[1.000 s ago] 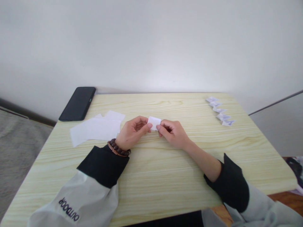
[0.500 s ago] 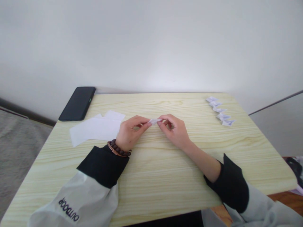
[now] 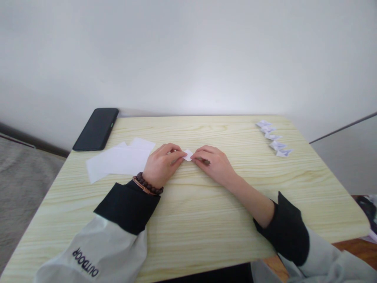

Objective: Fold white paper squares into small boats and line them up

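At the middle of the table [image 3: 188,220], a small folded paper [image 3: 187,155] lies low against the wood. The left hand [image 3: 160,165] pinches its left edge and the right hand [image 3: 213,164] its right edge, and each grip is pressed together on it. Half a second ago the paper was held edge-on and a little higher. Now it shows a small white face, and both hands have sunk onto the table. One beaded bracelet [image 3: 147,184] circles the left wrist. To the left lie flat white sheets [image 3: 118,161], overlapping so that their number cannot be told. One dark phone [image 3: 96,129] rests at the far left corner. Five small folded pieces [image 3: 273,138] sit in a row at the far right.
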`<state>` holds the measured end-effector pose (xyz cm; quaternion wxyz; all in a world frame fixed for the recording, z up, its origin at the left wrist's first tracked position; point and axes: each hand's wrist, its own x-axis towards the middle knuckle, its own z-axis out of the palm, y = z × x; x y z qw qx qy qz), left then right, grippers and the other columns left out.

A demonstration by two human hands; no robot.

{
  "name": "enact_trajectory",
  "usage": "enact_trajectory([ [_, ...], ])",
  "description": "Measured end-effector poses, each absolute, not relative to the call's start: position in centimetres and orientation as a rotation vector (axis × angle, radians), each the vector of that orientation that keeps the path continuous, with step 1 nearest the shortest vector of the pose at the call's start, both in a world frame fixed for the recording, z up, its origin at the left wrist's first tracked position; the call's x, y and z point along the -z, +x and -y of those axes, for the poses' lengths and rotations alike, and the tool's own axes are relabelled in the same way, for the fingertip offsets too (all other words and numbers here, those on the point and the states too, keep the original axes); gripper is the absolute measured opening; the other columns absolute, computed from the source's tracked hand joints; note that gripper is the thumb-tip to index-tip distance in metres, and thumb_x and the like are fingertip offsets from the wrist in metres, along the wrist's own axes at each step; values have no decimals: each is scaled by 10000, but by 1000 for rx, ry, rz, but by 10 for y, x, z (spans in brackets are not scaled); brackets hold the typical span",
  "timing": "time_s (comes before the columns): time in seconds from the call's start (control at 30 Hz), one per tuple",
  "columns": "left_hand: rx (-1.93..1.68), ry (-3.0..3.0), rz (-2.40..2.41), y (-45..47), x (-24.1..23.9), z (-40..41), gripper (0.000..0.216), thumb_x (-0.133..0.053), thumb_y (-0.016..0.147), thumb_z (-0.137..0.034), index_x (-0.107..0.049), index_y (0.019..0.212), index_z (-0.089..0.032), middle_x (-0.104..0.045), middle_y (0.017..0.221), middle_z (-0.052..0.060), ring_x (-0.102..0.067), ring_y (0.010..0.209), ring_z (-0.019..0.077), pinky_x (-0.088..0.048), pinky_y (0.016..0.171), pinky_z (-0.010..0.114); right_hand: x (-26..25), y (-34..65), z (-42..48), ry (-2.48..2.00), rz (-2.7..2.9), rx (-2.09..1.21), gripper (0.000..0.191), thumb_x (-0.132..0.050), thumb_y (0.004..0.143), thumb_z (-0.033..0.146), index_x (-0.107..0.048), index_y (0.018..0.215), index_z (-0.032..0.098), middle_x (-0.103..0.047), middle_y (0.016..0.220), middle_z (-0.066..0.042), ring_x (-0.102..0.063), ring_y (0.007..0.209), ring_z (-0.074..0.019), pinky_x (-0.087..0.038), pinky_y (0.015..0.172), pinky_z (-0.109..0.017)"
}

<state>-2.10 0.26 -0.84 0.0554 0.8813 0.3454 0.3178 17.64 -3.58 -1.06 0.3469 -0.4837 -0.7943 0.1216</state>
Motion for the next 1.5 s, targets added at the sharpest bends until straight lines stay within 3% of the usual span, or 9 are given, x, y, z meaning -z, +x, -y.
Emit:
enact_trajectory([
  [0.17,-891,2690,-1015,-22,8,-4,187,-535,858,-286,-705,877,-209,-687,843,44,-594,795,165,-493,736,291,7,180,35,-1205,2157,-296,177,-478,904,244,-649,909,200,-652,948,-57,-570,883,-170,-450,797,-295],
  [0.4,-860,2645,-1070,-21,5,-2,226,-530,858,-326,-695,777,-195,-660,807,55,-577,794,179,-482,726,299,6,177,36,-1268,2065,-446,183,-486,901,284,-647,947,210,-675,870,-34,-583,806,-155,-448,760,-284],
  [0.57,-782,2596,-1070,-20,5,-2,215,-491,881,-294,-672,844,-182,-646,802,51,-559,797,182,-464,738,311,6,176,34,-1330,1934,-521,167,-533,874,297,-672,874,203,-674,793,-18,-588,706,-132,-445,676,-256],
  [0.9,-718,2709,-1087,-18,2,2,209,-472,892,-291,-634,830,-174,-637,814,49,-536,801,184,-451,751,310,9,183,34,-1286,2075,-333,150,-557,861,270,-694,855,209,-624,868,-52,-546,846,-172,-443,775,-305],
  [1.13,-736,2708,-1083,-18,1,3,204,-468,889,-274,-640,836,-178,-636,815,54,-542,803,185,-457,752,311,5,182,32,-1374,1998,-498,96,-619,818,262,-684,786,200,-623,796,-30,-559,803,-158,-433,743,-293],
  [1.37,-757,2631,-1120,-16,1,3,201,-450,893,-261,-629,848,-182,-631,874,58,-534,844,195,-456,773,324,5,179,33,-1446,2014,-399,157,-546,868,281,-668,841,188,-612,867,-53,-517,857,-184,-397,814,-329],
  [1.5,-745,2560,-1124,-15,3,3,178,-444,893,-247,-606,882,-175,-637,857,44,-552,823,183,-450,770,318,5,178,33,-1401,2038,-406,168,-505,892,277,-636,849,182,-639,828,-39,-522,795,-170,-396,758,-309],
])
